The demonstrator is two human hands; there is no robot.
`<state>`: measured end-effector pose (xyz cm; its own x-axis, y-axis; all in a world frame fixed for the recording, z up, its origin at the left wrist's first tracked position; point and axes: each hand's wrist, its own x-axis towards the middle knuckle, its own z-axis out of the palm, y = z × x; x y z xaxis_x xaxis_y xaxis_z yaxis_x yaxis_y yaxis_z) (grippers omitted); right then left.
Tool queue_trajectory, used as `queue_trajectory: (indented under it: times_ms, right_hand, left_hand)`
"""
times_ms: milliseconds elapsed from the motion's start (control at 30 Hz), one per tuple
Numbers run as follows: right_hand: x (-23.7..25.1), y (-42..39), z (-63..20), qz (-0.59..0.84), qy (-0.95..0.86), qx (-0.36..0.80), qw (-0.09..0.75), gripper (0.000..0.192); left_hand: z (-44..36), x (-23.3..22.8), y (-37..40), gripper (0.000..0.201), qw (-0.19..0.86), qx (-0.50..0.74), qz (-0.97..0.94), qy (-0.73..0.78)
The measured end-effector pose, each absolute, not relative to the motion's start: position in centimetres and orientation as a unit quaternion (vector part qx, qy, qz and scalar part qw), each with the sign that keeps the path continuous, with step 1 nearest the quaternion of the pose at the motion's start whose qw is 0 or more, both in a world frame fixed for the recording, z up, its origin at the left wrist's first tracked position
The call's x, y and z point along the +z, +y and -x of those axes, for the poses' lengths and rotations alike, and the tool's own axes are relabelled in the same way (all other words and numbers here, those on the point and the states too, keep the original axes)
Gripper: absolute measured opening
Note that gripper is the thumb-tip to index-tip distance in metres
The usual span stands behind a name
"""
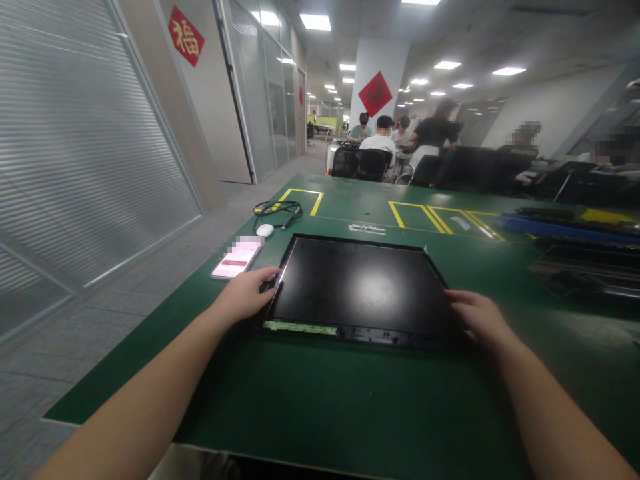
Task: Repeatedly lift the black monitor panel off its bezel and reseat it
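Note:
A black flat display panel [360,287] lies face up in the middle of the green table [350,393]. Along its near edge runs a green circuit strip [300,328], at the left part of the frame. My left hand [253,290] grips the panel's left edge, thumb and fingers closed around the rim. On the opposite side, my right hand [475,312] holds the right edge, with part of its fingers hidden under or behind the panel. Whether the panel is slightly raised I cannot tell.
Left of the panel lie a phone [237,259], a white rounded object [265,231] and a coiled black cable [277,212]. Stacked dark panels [590,260] and a blue tray [540,225] sit at the right. Yellow tape outlines [420,207] mark the far side. People sit beyond.

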<state>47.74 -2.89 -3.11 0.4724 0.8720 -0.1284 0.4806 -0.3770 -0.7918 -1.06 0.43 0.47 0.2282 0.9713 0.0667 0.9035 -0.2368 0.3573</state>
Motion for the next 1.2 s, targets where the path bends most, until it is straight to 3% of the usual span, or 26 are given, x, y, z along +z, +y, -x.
queue_trajectory:
  times_ms: [167,300,433,700,1200]
  right_hand:
    - [-3.7,-2.7,-48.4,0.788,-0.477,0.215,0.325,0.040]
    - [-4.4,-2.6,-49.1,0.775,-0.464,0.234,0.358,0.047]
    - [-4.7,-2.6,-49.4,0.780,-0.455,0.209,0.376,0.052]
    - [-5.6,-2.4,-49.5,0.776,-0.438,0.228,0.391,0.050]
    - [-4.3,-2.4,-49.3,0.803,-0.439,0.212,0.342,0.050]
  left_hand:
    - [1.0,-0.2,0.8,0.057,0.092,0.130,-0.787,0.597]
    - [0.8,-1.0,1.2,0.061,0.093,0.130,-0.788,0.595]
    - [0.8,-1.3,1.5,0.049,0.114,0.147,-0.773,0.606]
    - [0.9,-0.8,2.1,0.030,0.242,0.264,-0.704,0.614]
    - [-1.8,2.7,-0.5,0.051,0.532,0.446,-0.394,0.603]
